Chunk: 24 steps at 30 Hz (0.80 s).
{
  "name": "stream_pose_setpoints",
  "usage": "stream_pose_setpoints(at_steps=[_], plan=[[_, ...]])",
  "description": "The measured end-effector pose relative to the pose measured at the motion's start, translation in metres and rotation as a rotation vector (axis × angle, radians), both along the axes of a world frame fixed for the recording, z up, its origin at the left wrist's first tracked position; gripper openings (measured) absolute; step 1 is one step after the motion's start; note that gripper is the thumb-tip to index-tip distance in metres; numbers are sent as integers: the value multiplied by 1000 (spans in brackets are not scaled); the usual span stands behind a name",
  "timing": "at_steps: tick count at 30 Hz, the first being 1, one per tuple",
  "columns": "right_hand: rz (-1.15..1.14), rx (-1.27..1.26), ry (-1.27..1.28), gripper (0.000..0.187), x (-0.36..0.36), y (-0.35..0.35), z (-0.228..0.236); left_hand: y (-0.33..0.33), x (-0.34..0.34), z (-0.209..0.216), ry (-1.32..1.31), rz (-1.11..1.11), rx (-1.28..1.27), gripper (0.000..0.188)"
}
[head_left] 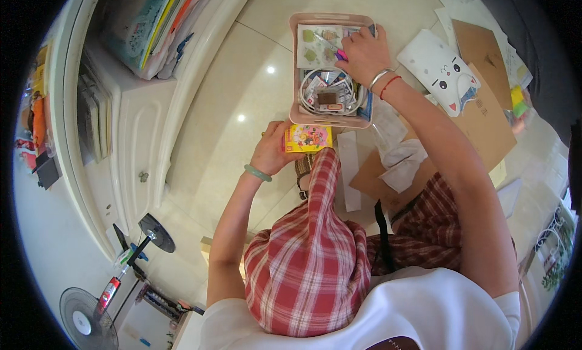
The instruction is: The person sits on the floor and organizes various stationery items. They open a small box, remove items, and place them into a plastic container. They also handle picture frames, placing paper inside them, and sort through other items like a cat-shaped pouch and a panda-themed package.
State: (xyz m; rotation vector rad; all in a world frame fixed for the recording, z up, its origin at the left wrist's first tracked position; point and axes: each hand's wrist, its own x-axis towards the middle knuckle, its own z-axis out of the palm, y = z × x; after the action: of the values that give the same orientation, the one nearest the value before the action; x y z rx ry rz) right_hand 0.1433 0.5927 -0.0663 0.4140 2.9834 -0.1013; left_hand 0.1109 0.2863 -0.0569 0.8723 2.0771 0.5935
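Yellow cardboard box with printed cartoon figures (309, 139): held at its left end, just outside the near wall of the basket; from my remote view I cannot tell whether the two touch.
Pale pink rectangular plastic basket (357, 121): on the glossy cream tiled floor (212, 89), ahead of the wearer.
Left hand (273, 147): fingers closed about the yellow box, thumb side toward the basket; I see nothing else in its hold.
Right hand (365, 51): inside the far right of the basket, fingers bent and partly spread, beside the pink-handled scissors with grey metal blades (341, 54); I cannot tell whether they grip them.
Basket contents: white card printed with green leaves (308, 57) at the far end; coiled white cable (302, 90) around small packets and a brown block (327, 97) at the near end.
Floor at right: white cat-faced pouch (431, 62), flat brown cardboard (494, 131) and crumpled clear plastic (405, 168).
Progress: I judge the work partway; the basket is well stocked, while the yellow box remains to be placed somewhere and the items at right lie loose.
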Motion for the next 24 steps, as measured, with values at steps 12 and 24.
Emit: stream_pose_setpoints(at_steps=[12,24], plan=[[-338,-789,258,22,10,30,31,-22,-26,77,-499,383,265,67],[-422,-1574,286,30,0,28,101,99,-13,35,150,395,418,54]])
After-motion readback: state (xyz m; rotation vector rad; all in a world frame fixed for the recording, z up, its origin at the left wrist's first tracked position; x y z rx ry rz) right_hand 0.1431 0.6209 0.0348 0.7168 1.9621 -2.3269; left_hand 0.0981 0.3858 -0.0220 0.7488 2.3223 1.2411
